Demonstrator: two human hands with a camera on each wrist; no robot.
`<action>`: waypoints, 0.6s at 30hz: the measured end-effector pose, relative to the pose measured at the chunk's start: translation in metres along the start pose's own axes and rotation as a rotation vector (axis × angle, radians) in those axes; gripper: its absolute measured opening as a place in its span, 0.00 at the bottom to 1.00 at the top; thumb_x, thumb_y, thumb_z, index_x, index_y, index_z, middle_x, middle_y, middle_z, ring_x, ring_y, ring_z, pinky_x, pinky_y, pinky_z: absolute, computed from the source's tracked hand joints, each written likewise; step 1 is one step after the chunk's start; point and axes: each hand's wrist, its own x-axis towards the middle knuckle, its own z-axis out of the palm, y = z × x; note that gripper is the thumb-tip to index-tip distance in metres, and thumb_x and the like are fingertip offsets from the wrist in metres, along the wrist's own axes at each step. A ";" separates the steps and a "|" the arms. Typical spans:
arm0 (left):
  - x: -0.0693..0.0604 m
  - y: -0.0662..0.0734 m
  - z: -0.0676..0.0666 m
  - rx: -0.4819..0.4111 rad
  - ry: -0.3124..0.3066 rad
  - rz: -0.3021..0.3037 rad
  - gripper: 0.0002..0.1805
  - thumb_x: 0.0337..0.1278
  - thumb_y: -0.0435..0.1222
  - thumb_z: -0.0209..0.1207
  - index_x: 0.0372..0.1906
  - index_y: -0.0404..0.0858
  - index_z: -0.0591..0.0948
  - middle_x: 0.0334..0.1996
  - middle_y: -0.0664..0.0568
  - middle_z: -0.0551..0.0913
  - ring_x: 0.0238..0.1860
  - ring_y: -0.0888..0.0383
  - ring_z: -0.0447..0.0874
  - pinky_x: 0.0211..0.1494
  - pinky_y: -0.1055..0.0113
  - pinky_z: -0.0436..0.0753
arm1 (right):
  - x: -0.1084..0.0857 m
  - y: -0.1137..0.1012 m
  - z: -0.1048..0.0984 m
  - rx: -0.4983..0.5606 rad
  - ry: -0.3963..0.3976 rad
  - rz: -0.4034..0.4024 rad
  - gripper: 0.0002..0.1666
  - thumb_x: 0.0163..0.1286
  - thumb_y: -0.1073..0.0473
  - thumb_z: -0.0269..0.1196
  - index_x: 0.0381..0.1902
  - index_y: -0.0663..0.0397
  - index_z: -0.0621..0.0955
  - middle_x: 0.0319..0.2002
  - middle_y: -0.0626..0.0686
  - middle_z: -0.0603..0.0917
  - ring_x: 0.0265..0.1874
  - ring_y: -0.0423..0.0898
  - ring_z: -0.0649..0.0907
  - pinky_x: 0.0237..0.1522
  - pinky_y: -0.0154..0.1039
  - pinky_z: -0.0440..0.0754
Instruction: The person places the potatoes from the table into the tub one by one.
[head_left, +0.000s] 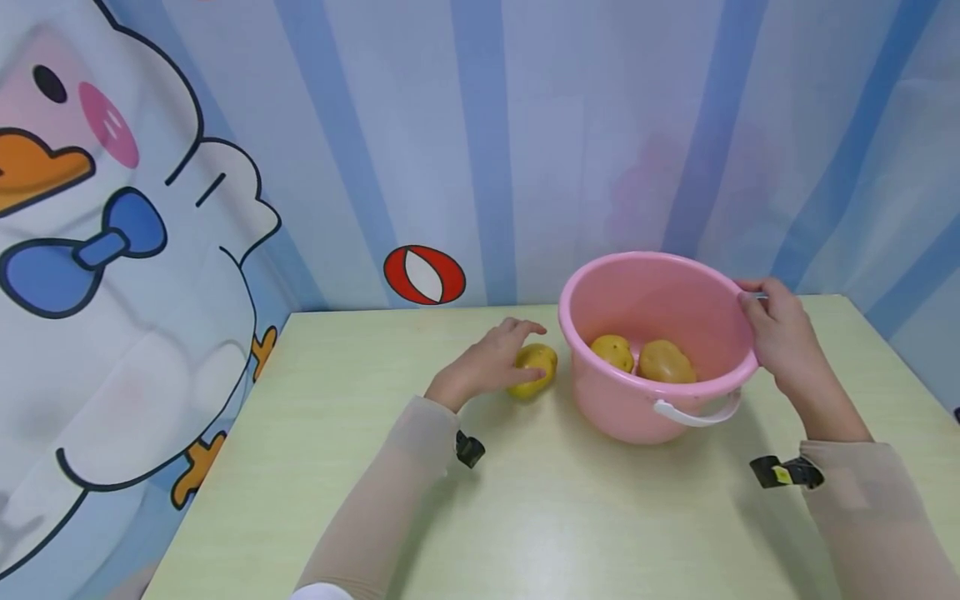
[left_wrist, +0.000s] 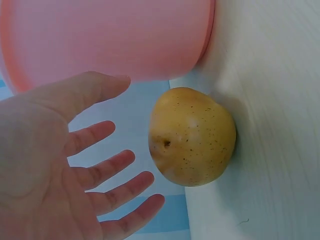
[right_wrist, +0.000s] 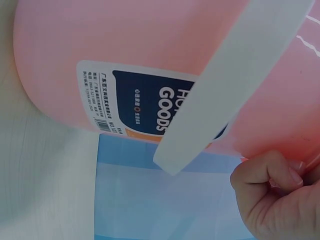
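Note:
A yellow-brown potato (head_left: 543, 358) lies on the table just left of a pink bucket (head_left: 618, 412). My left hand (head_left: 487, 360) is above and beside this potato, fingers spread and relaxed. In the left wrist view a gap shows between the fingertips (left_wrist: 145, 179) and the potato (left_wrist: 195, 137). My right hand (head_left: 783, 337) grips the bucket's rim at its right side, thumb and curled fingers (right_wrist: 265, 175) on the edge. Inside the bucket lie two more potatoes, a smaller one (head_left: 612, 352) and a larger one (head_left: 666, 362).
The bucket's white handle (head_left: 697, 419) hangs down at its front, passing over a printed label (right_wrist: 135, 102) in the right wrist view. The pale wooden table (head_left: 570, 533) ends at the back against a striped blue curtain (head_left: 540, 183) with a cartoon duck (head_left: 127, 333) at left.

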 end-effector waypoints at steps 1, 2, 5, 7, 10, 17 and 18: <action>0.000 0.000 0.001 0.001 0.000 -0.005 0.35 0.63 0.47 0.65 0.72 0.44 0.67 0.69 0.45 0.66 0.66 0.49 0.65 0.66 0.48 0.72 | 0.000 0.000 0.000 -0.002 0.000 0.000 0.32 0.83 0.52 0.37 0.71 0.74 0.60 0.54 0.76 0.73 0.29 0.31 0.77 0.27 0.30 0.80; 0.000 0.000 0.002 0.003 -0.001 -0.008 0.35 0.63 0.47 0.65 0.72 0.43 0.67 0.69 0.45 0.66 0.66 0.49 0.65 0.66 0.48 0.72 | 0.000 0.000 0.000 -0.002 0.002 -0.001 0.32 0.83 0.52 0.37 0.71 0.74 0.60 0.54 0.76 0.73 0.29 0.31 0.77 0.27 0.30 0.80; 0.000 0.000 0.003 0.005 -0.001 -0.021 0.35 0.63 0.47 0.65 0.72 0.44 0.67 0.69 0.46 0.66 0.65 0.49 0.65 0.65 0.48 0.72 | 0.000 -0.001 0.000 -0.004 0.004 -0.007 0.32 0.83 0.52 0.37 0.70 0.74 0.61 0.53 0.77 0.73 0.29 0.31 0.77 0.27 0.30 0.80; 0.000 -0.001 0.005 0.008 -0.003 -0.027 0.35 0.63 0.47 0.65 0.72 0.45 0.67 0.69 0.46 0.66 0.65 0.49 0.65 0.65 0.48 0.72 | 0.000 -0.001 0.000 -0.003 0.006 -0.012 0.32 0.83 0.53 0.37 0.70 0.75 0.61 0.53 0.77 0.74 0.28 0.31 0.77 0.27 0.30 0.80; 0.001 -0.002 0.007 0.013 -0.009 -0.031 0.35 0.63 0.48 0.65 0.72 0.45 0.66 0.69 0.45 0.65 0.65 0.49 0.66 0.65 0.48 0.72 | 0.000 -0.002 0.000 0.000 0.004 -0.010 0.32 0.83 0.52 0.37 0.70 0.75 0.61 0.53 0.77 0.73 0.28 0.30 0.77 0.26 0.30 0.80; 0.004 -0.002 0.010 0.030 -0.022 -0.028 0.36 0.63 0.47 0.65 0.72 0.45 0.67 0.68 0.45 0.66 0.61 0.49 0.68 0.63 0.50 0.74 | -0.001 -0.001 0.000 -0.004 0.004 -0.005 0.32 0.83 0.52 0.37 0.71 0.74 0.60 0.54 0.77 0.73 0.28 0.30 0.77 0.27 0.30 0.80; 0.004 -0.001 0.011 0.030 -0.023 -0.027 0.35 0.63 0.47 0.65 0.72 0.44 0.67 0.67 0.44 0.66 0.60 0.49 0.68 0.62 0.50 0.74 | -0.001 -0.002 0.000 -0.004 0.005 -0.005 0.32 0.83 0.52 0.37 0.71 0.74 0.60 0.54 0.77 0.73 0.28 0.30 0.77 0.27 0.31 0.80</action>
